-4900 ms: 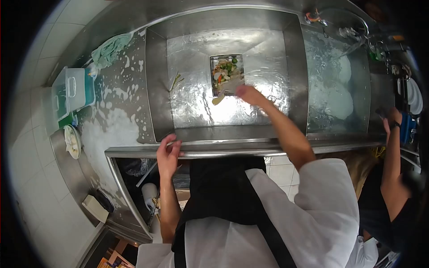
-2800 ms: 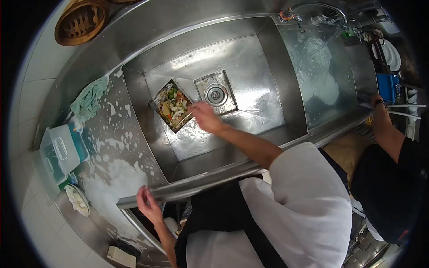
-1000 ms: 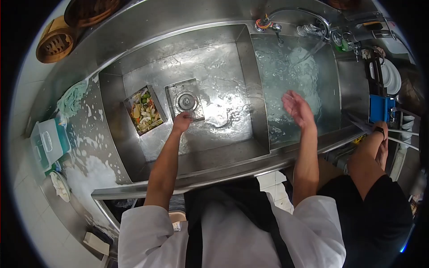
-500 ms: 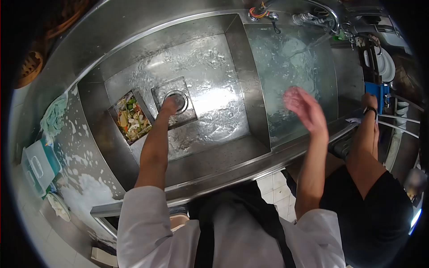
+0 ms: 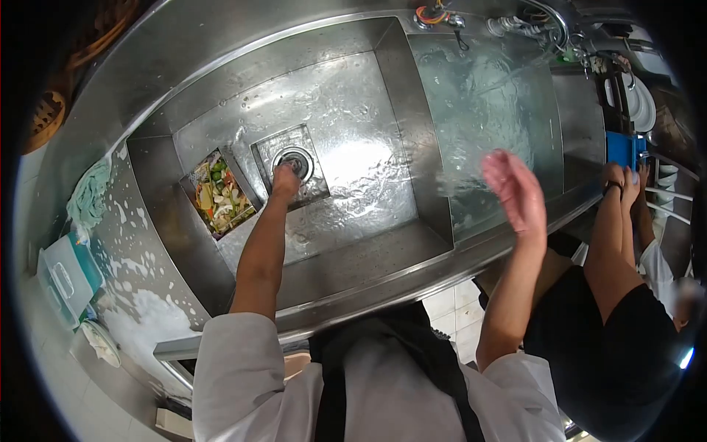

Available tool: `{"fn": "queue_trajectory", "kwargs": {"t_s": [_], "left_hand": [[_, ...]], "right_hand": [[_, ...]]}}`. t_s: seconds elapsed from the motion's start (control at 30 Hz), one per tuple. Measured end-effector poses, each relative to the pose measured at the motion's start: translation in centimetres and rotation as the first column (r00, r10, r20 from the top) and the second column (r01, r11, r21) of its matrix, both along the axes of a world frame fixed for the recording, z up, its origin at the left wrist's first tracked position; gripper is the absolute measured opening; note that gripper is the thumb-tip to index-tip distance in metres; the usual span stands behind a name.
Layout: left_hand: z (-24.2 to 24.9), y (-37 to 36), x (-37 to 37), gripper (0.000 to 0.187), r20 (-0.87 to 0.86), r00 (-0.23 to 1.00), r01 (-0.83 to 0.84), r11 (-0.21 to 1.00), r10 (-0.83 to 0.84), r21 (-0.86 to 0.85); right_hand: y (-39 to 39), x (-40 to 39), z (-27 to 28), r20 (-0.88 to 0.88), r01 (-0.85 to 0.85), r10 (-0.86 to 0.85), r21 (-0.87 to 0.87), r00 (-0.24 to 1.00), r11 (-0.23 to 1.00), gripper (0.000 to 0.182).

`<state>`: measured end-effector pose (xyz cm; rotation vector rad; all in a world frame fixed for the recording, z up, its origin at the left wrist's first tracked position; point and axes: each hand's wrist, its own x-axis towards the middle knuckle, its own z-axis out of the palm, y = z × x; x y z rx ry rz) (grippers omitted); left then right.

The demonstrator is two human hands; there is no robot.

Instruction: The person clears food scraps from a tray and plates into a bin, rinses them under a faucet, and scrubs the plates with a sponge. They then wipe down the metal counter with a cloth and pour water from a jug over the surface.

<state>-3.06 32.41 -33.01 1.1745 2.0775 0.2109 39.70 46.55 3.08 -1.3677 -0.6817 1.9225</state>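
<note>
My left hand [image 5: 286,179] reaches down to the round metal drain [image 5: 308,158] in the left sink basin [image 5: 353,103]. Its fingers look drawn together at the drain opening, and whatever they grip there is hidden. My right hand [image 5: 514,190] is raised near the front of the right basin, wet and holding nothing, with its fingers stretched out. Behind it lies the water [image 5: 471,103] filling the right basin, its surface rippling. A rectangular strainer tray of food scraps [image 5: 219,193] sits just left of the drain.
On the soapy left counter lie a green cloth [image 5: 90,199] and a teal-and-clear plastic container [image 5: 68,276]. A faucet [image 5: 560,29] stands at the back right. Another person's hands [image 5: 622,180] are by a blue bin [image 5: 623,149] near white plates [image 5: 639,103].
My right hand has shifted slightly right and down, turning more upright. My left hand stays at the drain, moved only slightly. Another person has come further into view at the far right.
</note>
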Motion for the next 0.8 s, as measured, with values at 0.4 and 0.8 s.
{"fn": "queue_trajectory", "kwargs": {"t_s": [0.4, 0.8], "left_hand": [[-1.6, -1.8, 1.6, 0.042, 0.267, 0.959, -0.135, 0.98, 0.092, 0.147], [4.5, -2.4, 2.6, 0.058, -0.121, 0.791, 0.595, 0.708, -0.599, 0.38]], "right_hand": [[-0.1, 1.1, -3.9, -0.084, -0.025, 0.022, -0.027, 0.996, 0.999, 0.036], [-2.2, 0.4, -8.8, 0.336, 0.076, -0.064, -0.023, 0.94, 0.997, 0.033]]}}
